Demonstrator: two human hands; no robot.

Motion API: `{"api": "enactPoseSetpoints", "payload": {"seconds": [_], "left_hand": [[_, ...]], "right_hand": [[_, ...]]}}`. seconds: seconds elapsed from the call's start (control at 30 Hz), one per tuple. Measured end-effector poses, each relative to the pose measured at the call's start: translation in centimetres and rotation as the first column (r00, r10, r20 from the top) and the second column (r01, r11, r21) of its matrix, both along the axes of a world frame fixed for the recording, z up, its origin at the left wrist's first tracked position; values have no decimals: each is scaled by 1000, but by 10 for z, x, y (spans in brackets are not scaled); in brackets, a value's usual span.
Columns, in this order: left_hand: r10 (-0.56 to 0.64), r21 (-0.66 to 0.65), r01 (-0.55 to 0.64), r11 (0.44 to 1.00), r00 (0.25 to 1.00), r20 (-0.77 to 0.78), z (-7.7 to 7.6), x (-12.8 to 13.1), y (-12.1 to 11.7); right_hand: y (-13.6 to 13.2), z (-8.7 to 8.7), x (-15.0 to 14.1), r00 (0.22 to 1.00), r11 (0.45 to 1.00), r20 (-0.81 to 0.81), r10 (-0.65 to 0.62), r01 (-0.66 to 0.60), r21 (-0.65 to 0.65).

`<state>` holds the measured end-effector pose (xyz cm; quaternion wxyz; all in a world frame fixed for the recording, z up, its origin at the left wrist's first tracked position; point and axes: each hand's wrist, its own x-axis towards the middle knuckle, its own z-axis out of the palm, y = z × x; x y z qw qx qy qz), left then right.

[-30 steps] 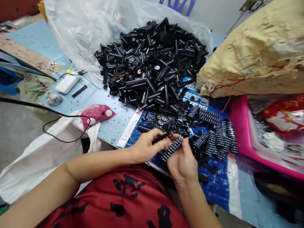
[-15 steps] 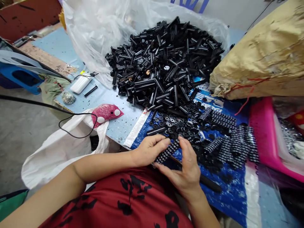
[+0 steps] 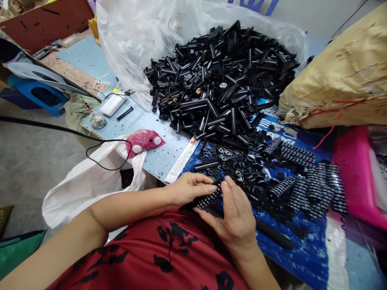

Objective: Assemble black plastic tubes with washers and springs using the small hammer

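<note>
Close to my body, my left hand point(image 3: 190, 189) and my right hand point(image 3: 237, 213) hold a short black cylinder dotted with rows of silvery squares point(image 3: 208, 199). My left thumb presses along its upper side. The right thumb lies at its lower end while the right fingers curve round the other side. Just beyond my hands is a spread of small black rings point(image 3: 228, 153) on a blue plastic sheet point(image 3: 305, 251). Several similar dotted cylinders point(image 3: 316, 181) lie to the right. A dark rod point(image 3: 275, 233) rests beside my right wrist.
A large heap of black plastic tubes point(image 3: 223, 80) fills a clear plastic bag point(image 3: 130, 44) at the back. On the right are a brown paper sack point(image 3: 341, 76) and a pink bin point(image 3: 353, 173). A pink pouch point(image 3: 144, 141) and white device point(image 3: 113, 104) lie left; a black cable point(image 3: 54, 126) crosses there.
The view has shifted, so the surroundings appear farther right. The dotted cylinder has turned in my hands, showing a plain black strip, and my right fingers have closed in nearer to it.
</note>
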<state>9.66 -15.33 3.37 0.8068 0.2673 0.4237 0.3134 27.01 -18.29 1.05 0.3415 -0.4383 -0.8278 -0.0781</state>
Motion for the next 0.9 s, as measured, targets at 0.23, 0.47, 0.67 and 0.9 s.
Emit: {"api": "enactPoseSetpoints", "payload": {"seconds": [0.23,0.47,0.67,0.9], "left_hand": [[96,491,177,853,871,-481,-13,-60,-2],[84,362,710,604,396,-915,-16,-90,31],[28,335,639,692,440,-898,-16,-82,42],[8,369,548,751,550,-835,-23,-83,41]], "right_hand": [[-21,-18,47,984,989,148,-102,116,-92],[-29,-8,62,941,966,233,-244,257,-25],[-15,-12,34,984,994,163,-70,82,-70],[-18,-28,46,942,932,152,299,-255,-256]]}}
